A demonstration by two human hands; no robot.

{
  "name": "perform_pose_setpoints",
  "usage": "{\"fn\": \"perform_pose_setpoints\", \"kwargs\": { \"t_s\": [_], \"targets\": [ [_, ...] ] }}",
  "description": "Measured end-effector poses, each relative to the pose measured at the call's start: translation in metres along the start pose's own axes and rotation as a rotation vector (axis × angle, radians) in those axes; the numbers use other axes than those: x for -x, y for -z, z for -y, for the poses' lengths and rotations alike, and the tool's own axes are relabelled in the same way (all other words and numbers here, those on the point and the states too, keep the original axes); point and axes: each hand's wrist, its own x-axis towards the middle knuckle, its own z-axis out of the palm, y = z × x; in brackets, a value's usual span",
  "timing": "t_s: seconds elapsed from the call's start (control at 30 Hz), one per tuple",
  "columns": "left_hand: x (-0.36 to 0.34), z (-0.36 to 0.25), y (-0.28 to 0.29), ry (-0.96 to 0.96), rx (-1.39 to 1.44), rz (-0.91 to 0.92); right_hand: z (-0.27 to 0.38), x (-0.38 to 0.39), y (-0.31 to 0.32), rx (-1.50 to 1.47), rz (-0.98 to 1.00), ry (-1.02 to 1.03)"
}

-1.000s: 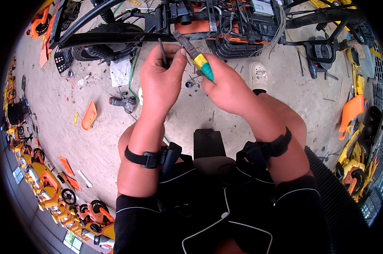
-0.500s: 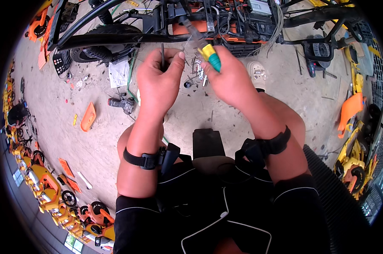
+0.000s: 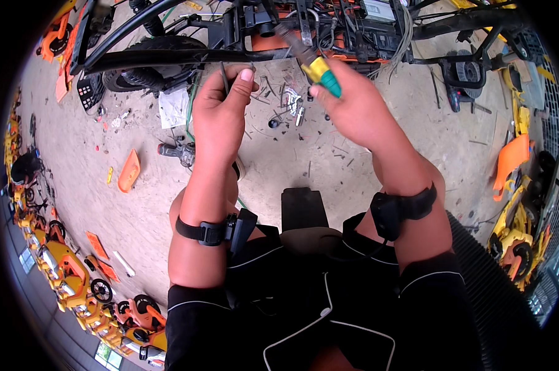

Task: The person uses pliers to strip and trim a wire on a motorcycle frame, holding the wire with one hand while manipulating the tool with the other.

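Note:
In my right hand (image 3: 359, 102) is a hand tool (image 3: 322, 73) with a green and yellow handle. Its grey front part points up and left toward the black frame and is smeared by motion, so its kind is unclear. My left hand (image 3: 220, 123) is closed, thumb against bent fingers. A thin dark rod-like piece (image 3: 222, 69) shows at its fingers, and a small dark bit sits by the thumb tip. The two hands are apart, just in front of the black vehicle frame (image 3: 162, 59).
Small silver parts (image 3: 293, 102) and dark scraps lie on the concrete floor between my hands. A cordless drill (image 3: 179, 152) and an orange tray-like part (image 3: 129, 171) are at the left. A tyre (image 3: 149, 46) sits under the frame; grey cables (image 3: 403, 43) hang at the right.
My right hand has moved right with the tool, whose front part has swung away from the left hand. The left hand has shifted slightly left, widening the gap between them.

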Motion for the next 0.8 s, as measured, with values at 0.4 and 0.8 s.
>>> {"fn": "perform_pose_setpoints", "kwargs": {
  "t_s": [0.4, 0.8],
  "targets": [
    [0.004, 0.001, -0.009, -0.058, -0.041, 0.026, 0.014, 0.006, -0.017, -0.180, 0.227, -0.114],
    [0.003, 0.002, -0.014, -0.059, -0.065, -0.003, 0.015, 0.009, -0.027, -0.234, 0.216, -0.090]
  ]
}}
